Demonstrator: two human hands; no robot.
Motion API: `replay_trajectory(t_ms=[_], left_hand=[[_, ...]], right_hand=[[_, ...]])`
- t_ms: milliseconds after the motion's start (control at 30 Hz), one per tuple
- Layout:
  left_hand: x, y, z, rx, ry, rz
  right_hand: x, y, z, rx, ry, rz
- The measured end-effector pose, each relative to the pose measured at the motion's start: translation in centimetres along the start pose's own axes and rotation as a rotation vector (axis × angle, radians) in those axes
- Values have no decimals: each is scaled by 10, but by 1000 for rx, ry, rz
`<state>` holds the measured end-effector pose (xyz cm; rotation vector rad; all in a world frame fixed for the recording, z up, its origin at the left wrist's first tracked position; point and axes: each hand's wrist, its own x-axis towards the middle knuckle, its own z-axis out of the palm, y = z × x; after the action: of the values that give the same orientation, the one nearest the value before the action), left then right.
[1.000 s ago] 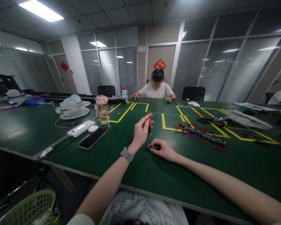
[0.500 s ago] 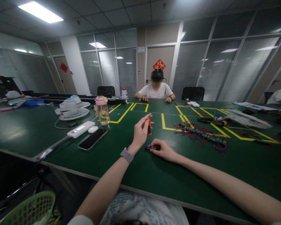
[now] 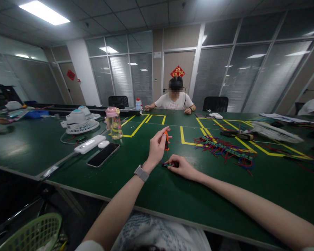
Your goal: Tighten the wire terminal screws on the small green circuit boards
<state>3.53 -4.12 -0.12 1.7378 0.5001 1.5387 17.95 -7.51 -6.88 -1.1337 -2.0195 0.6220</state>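
Observation:
My left hand (image 3: 157,146) is closed round the orange and black handle of a screwdriver (image 3: 166,140). The screwdriver stands nearly upright, its thin shaft pointing down toward a small circuit board (image 3: 167,165) on the green table. My right hand (image 3: 182,166) pinches that board from the right, fingers bent over it. Coloured wires show at the board's left end; the rest of it is mostly hidden by my fingers. Whether the tip touches a screw is too small to tell.
Right of my hands lies a row of green circuit boards (image 3: 225,148) with red and blue wires. A phone (image 3: 103,155), a white power strip (image 3: 92,144), a pink-lidded bottle (image 3: 114,123) and a white fan (image 3: 81,123) are to the left. Across the table sits a person (image 3: 174,101).
My hands, the screwdriver and the board look the same. The person opposite has moved one hand outward to the left of the picture. Another hand appears at the far left edge.

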Motion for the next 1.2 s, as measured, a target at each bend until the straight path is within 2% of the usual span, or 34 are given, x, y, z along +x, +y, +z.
replay_trajectory(t_ms=[900, 1200], left_hand=[[-3, 2, 2, 11, -23, 68], [-5, 8, 3, 96, 50, 76]], right_hand=[[0, 0, 1, 17, -1, 7], [0, 0, 1, 2, 0, 8]])
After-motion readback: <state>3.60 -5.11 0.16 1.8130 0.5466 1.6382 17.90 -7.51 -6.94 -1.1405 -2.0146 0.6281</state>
